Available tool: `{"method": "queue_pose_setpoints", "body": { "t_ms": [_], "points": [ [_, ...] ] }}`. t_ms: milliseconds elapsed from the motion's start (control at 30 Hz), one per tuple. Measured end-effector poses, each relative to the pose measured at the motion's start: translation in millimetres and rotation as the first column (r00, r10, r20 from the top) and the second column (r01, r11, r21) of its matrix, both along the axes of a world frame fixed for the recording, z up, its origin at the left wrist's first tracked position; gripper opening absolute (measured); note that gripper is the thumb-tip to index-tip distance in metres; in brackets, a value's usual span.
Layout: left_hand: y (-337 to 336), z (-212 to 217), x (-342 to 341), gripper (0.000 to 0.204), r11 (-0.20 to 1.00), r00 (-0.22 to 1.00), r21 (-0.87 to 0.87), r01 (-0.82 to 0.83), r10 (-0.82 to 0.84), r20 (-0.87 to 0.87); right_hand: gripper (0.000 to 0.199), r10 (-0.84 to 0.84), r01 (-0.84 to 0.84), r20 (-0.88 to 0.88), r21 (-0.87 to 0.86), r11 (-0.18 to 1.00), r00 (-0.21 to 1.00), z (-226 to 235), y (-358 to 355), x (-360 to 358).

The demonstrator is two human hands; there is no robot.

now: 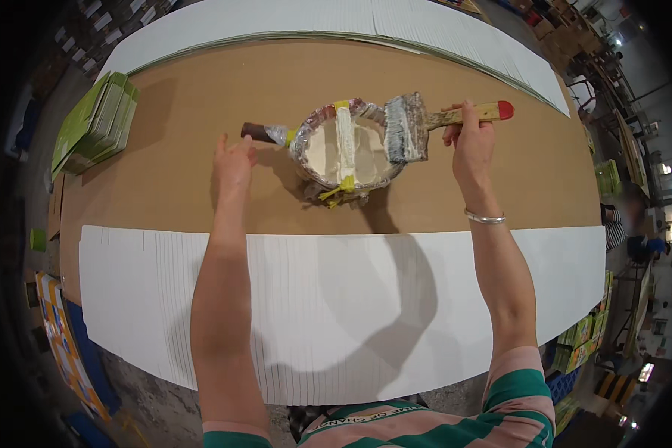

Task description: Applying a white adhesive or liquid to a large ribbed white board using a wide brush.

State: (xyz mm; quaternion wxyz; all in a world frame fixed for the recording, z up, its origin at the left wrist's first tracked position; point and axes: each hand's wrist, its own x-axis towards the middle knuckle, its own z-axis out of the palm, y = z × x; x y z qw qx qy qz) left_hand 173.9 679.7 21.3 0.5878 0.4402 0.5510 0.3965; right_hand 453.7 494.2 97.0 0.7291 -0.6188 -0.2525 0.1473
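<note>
My right hand (pixel 473 145) grips the wooden handle of a wide paint brush (pixel 407 128), whose handle end is red. The bristles are caked with white and grey paste and lie over the right rim of a round pot (pixel 299 153). Creamy white paste (pixel 368 149) fills the pot, and a paste-coated strip (pixel 345 142) tied with yellow bands crosses its top. A dark handle (pixel 260 134), partly wrapped in clear plastic, sticks out to the left. My left hand (pixel 234 166) is beside that handle's end, fingers apart and holding nothing; whether they touch it I cannot tell.
Overlapping white sheets (pixel 336 313) lie fanned along the near side of the brown board (pixel 179 179), with more white sheets (pixel 291 19) along its far edge. A stack of green folded cartons (pixel 101 123) stands at the left. Shelves and people are visible beyond the right side.
</note>
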Motion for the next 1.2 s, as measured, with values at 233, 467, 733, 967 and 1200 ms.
{"method": "queue_pose_setpoints", "body": {
  "t_ms": [233,467,733,967,1200],
  "points": [
    [-39,18,-97,0.053,0.985,0.995,0.165,0.053,-0.039,-0.091,0.029,0.112,-0.11,0.016,-0.11,0.988,0.994,-23,30,-25],
    [-105,22,-225,0.037,0.965,0.955,0.24,-0.105,0.165,-0.247,0.031,0.102,0.037,0.325,-0.394,0.918,0.94,-42,45,-41],
    [-165,18,-294,0.034,0.946,0.867,0.191,-0.264,0.319,-0.382,0.03,0.028,0.115,0.425,-0.307,0.945,0.905,-26,53,-55],
    [-169,26,-280,0.031,0.95,0.869,0.23,-0.211,0.29,-0.401,0.029,0.025,0.145,0.447,-0.343,0.928,0.894,0,70,-44],
    [-174,34,-274,0.031,0.957,0.87,0.24,-0.166,0.257,-0.422,0.034,0.127,0.139,0.556,-0.412,0.901,0.822,-33,60,-54]
  ]
}}
